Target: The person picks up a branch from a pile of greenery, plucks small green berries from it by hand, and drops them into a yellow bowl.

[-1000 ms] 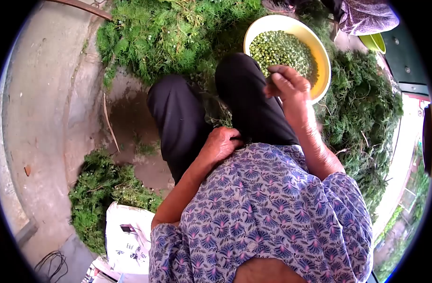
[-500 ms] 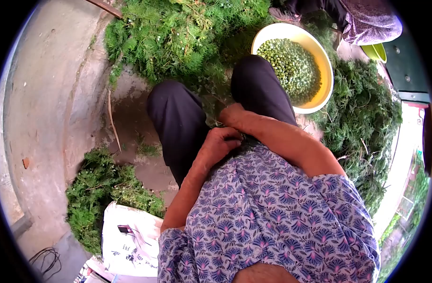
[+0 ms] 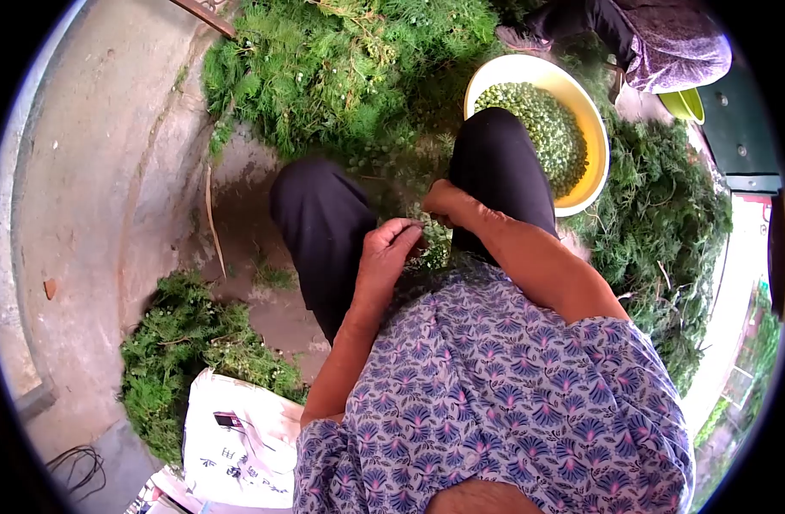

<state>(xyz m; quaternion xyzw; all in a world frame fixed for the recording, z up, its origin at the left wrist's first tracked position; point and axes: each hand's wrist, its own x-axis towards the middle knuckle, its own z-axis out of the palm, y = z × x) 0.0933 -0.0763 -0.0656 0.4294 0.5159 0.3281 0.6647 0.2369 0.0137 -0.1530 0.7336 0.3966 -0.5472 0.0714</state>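
Head: left hand (image 3: pixel 387 252) apparently holds sprig (image 3: pixel 435 243).

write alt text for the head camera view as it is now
A person's left hand and right hand close together at a green sprig over their lap. Beside the right knee sits a yellow basin of small green berries, with leafy green branches heaped around.

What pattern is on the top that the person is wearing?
Blue and pink fan-like flowers on pale lavender; the top shows best in the head view.
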